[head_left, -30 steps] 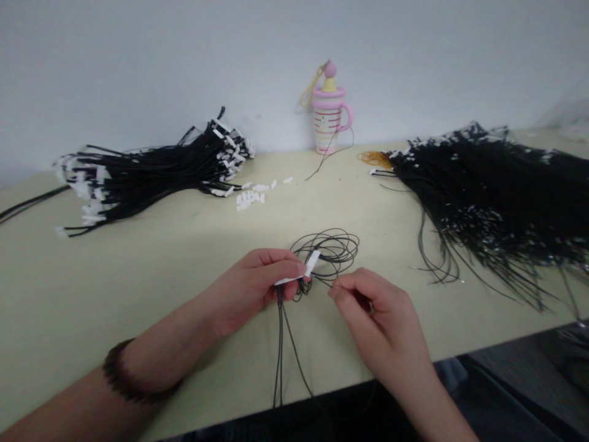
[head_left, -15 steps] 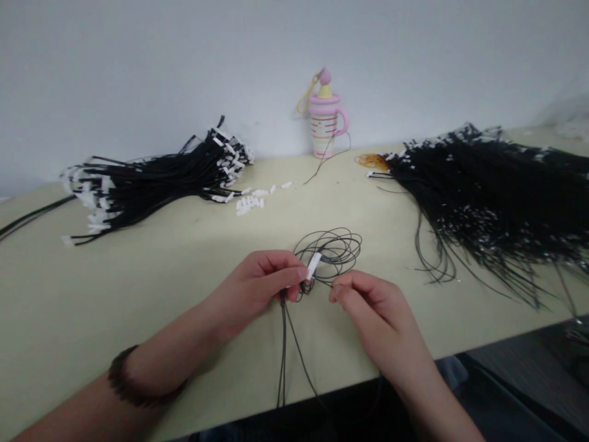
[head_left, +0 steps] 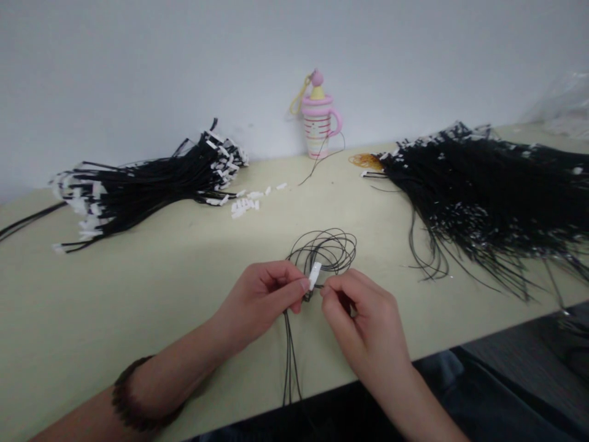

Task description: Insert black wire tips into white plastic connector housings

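Note:
Between thumb and fingers, my left hand point(head_left: 271, 294) pinches a small white connector point(head_left: 315, 275) at its lower end. My right hand point(head_left: 361, 313) is closed on a thin black wire just right of the connector, its fingertips close to it. Behind both hands a loose coil of thin black wire point(head_left: 343, 250) rests on the table. Several wire strands point(head_left: 288, 356) hang down from my left hand towards the front edge. The wire tips at the connector are too small to make out.
A bundle of black cables with white connectors point(head_left: 156, 181) lies at the left, with loose white connectors point(head_left: 245, 204) beside it. A pink-lidded cup point(head_left: 316, 126) stands by the wall. At the right spreads a big pile of black wires point(head_left: 497, 190), near an orange coil point(head_left: 367, 161).
My right hand has moved left, closer to the connector and my left hand. The connector sits slightly lower. The whole view has shifted a little.

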Demonstrator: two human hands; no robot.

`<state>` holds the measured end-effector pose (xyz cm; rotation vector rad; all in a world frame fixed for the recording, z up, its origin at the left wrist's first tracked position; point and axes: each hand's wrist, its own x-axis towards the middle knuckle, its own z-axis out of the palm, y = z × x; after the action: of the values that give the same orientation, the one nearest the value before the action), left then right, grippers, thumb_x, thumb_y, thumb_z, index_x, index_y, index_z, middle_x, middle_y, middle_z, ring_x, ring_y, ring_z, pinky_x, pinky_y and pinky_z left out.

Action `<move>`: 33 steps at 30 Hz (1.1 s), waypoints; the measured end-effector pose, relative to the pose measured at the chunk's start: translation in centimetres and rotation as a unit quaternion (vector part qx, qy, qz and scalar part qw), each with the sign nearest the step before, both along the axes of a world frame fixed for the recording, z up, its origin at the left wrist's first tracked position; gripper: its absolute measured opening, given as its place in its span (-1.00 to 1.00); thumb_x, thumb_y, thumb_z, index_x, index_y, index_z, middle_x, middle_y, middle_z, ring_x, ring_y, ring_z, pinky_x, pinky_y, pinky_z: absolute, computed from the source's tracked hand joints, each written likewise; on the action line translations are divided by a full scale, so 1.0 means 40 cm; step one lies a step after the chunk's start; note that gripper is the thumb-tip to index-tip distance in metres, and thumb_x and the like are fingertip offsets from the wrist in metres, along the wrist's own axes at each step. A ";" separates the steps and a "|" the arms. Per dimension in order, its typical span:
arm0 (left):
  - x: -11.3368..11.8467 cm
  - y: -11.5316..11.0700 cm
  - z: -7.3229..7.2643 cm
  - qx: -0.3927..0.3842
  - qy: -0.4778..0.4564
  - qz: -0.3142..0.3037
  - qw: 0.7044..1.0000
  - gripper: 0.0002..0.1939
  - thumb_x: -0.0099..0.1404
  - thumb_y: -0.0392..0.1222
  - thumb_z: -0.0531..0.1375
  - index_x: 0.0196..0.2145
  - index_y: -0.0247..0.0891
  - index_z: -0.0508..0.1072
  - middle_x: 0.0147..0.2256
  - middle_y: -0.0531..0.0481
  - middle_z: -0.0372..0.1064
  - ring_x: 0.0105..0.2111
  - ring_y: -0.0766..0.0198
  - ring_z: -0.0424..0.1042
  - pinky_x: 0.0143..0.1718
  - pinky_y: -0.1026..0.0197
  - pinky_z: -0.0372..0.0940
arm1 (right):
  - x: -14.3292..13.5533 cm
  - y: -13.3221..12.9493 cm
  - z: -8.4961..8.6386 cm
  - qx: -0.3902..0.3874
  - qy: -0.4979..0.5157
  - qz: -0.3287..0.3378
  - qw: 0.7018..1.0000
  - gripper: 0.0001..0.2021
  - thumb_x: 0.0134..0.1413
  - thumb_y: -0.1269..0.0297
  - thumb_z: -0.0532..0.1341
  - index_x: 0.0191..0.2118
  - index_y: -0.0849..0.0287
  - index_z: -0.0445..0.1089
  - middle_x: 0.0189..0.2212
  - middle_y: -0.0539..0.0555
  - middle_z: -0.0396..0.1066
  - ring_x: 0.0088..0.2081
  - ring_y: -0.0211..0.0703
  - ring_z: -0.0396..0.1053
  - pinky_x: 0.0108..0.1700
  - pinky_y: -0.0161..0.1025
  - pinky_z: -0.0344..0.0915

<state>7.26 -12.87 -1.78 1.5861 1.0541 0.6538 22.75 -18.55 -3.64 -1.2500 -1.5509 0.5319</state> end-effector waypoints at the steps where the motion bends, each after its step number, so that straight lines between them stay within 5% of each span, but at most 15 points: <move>1: 0.001 -0.001 0.000 -0.002 0.001 0.004 1.000 -0.76 0.21 -0.16 0.17 -0.58 -0.28 0.38 -0.66 0.15 0.25 -0.59 0.42 0.15 -0.51 0.31 0.04 | 0.001 0.001 0.001 0.000 -0.001 0.001 1.000 -0.83 0.07 0.54 0.12 -0.51 0.24 0.30 -0.56 -0.05 0.19 -0.51 -0.35 0.17 -0.48 -0.37 0.05; 9: 0.006 -0.006 0.008 -0.029 -0.017 0.048 0.998 -0.74 0.21 -0.12 0.19 -0.58 -0.27 0.40 -0.65 0.12 0.27 -0.58 0.39 0.17 -0.48 0.29 0.08 | -0.007 0.000 0.001 -0.008 -0.013 0.005 1.000 -0.84 0.06 0.49 0.09 -0.50 0.22 0.31 -0.56 -0.03 0.20 -0.52 -0.31 0.18 -0.48 -0.35 0.08; 26: 0.005 -0.010 -0.009 0.020 0.000 0.006 1.000 -0.77 0.23 -0.17 0.16 -0.55 -0.27 0.39 -0.64 0.13 0.27 -0.59 0.41 0.18 -0.51 0.32 0.08 | -0.001 -0.005 -0.001 0.014 -0.040 0.035 0.998 -0.83 0.13 0.52 0.09 -0.41 0.30 0.40 -0.53 0.00 0.21 -0.48 -0.28 0.21 -0.45 -0.31 0.11; 33: 0.006 0.010 0.018 0.023 -0.017 0.071 0.997 -0.77 0.19 -0.18 0.19 -0.59 -0.26 0.41 -0.65 0.13 0.29 -0.59 0.41 0.18 -0.50 0.31 0.09 | 0.026 0.012 0.000 -0.017 0.012 0.072 0.997 -0.85 0.15 0.46 0.15 -0.30 0.21 0.48 -0.45 0.02 0.36 -0.43 -0.27 0.30 -0.41 -0.33 0.21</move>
<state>7.48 -12.47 -1.07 1.5437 1.1399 0.8032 23.80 -18.08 -3.62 -1.1588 -1.6253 0.6676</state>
